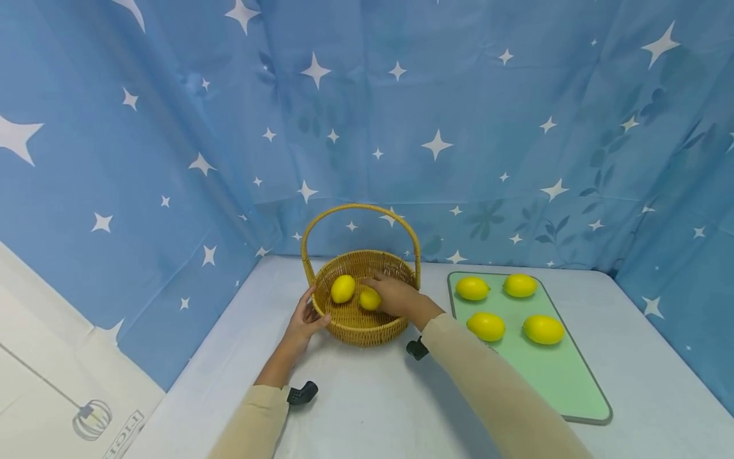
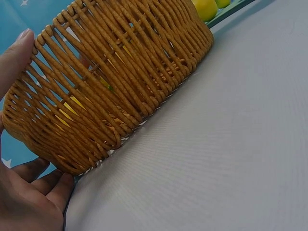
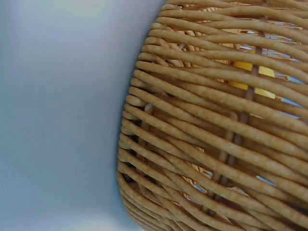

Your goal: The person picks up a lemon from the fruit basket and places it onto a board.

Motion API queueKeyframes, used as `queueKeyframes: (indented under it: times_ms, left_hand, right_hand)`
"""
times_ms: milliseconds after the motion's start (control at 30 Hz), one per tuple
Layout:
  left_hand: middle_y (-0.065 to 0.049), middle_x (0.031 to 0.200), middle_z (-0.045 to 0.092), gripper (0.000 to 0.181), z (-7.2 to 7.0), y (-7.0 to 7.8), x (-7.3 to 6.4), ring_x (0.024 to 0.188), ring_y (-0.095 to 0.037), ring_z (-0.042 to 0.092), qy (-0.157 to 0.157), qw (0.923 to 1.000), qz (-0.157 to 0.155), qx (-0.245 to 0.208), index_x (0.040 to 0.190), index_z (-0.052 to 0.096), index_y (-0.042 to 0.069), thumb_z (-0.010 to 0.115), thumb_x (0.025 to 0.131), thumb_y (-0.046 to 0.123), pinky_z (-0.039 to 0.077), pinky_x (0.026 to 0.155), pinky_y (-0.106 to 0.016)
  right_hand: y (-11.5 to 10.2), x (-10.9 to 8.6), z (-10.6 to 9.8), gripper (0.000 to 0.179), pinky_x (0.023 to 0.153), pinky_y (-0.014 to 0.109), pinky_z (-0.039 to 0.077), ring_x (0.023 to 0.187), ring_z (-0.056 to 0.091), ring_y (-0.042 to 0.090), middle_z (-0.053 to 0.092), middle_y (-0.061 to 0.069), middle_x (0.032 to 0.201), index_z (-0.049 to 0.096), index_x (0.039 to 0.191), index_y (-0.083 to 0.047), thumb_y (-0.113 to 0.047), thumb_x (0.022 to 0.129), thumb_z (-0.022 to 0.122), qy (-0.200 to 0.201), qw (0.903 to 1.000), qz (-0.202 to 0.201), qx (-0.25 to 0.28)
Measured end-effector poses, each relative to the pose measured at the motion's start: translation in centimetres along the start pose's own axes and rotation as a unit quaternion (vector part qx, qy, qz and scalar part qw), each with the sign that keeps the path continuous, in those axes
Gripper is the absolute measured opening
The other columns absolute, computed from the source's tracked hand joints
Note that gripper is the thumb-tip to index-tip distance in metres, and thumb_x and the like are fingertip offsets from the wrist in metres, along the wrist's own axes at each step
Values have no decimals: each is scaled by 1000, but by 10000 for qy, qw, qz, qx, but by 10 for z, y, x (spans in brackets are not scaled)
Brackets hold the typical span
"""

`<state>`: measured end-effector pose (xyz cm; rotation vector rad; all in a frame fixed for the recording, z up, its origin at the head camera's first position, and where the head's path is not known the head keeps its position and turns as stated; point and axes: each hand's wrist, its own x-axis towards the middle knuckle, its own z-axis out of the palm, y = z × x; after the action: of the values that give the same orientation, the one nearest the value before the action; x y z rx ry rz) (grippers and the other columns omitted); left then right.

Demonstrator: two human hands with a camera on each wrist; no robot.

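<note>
A wicker basket [image 1: 361, 336] with a tall arched handle stands on the table, left of a green board. My left hand [image 1: 302, 324] holds the basket's left side. In the left wrist view its thumb [image 2: 17, 60] lies at the rim and its other fingers [image 2: 45, 185] touch low on the woven wall. Reaching inside over the right rim, my right hand [image 1: 398, 297] grips a lemon [image 1: 369, 299] near the basket's floor. Its thumb is hidden. Another lemon [image 1: 343, 289] lies at the left inside the basket. Only woven wall and a bit of yellow show in the right wrist view.
On the right lies the green board [image 1: 564, 376] with a grey edge. Several lemons rest on its far half, one of them a lemon [image 1: 486, 326] near its left edge. A blue star-patterned curtain [image 1: 367, 127] hangs behind the white table [image 1: 355, 408].
</note>
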<state>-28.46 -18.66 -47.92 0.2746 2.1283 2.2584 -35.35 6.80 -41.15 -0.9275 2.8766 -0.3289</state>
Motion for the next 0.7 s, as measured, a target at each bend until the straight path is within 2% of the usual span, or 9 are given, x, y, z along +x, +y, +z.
queueKeyframes:
  times_ms: [67, 233, 500, 700]
  left_hand:
    - [-21, 158, 14, 84, 0, -6, 2, 145, -33, 16, 33, 10000, 10, 3, 157, 13, 23, 64, 93, 4, 21, 114, -42]
    - [-18, 157, 20, 84, 0, -10, 3, 143, -31, 22, 98, 9998, 153, 86, 156, 18, 27, 70, 91, 13, 24, 114, -42]
    - [-17, 157, 23, 83, -1, -10, 3, 143, -29, 24, 130, 9998, 153, 90, 155, 20, 29, 70, 91, 13, 24, 114, -41]
    - [-22, 157, 17, 84, 5, 12, -7, 144, -33, 18, -62, 10000, 9, -51, 157, 13, 18, 66, 93, 6, 22, 114, -42]
  right_hand:
    - [1, -3, -2, 72, 106, 47, 38, 135, 39, 32, 33, 14, 154, 39, 151, -21, -15, 88, 75, 39, 9999, -7, 120]
    - [6, -10, -9, 74, 104, 44, 41, 131, 44, 29, 40, 10, 148, 41, 149, -16, -13, 84, 78, 374, 9989, -133, 241]
    - [14, -29, -15, 80, 101, 46, 44, 135, 38, 28, 37, 7, 151, 35, 152, -29, -9, 86, 75, 559, 9969, -180, 515]
    - [15, -51, -20, 77, 96, 43, 48, 128, 46, 26, 42, 2, 144, 41, 149, -28, -10, 84, 77, 800, 9948, -387, 505]
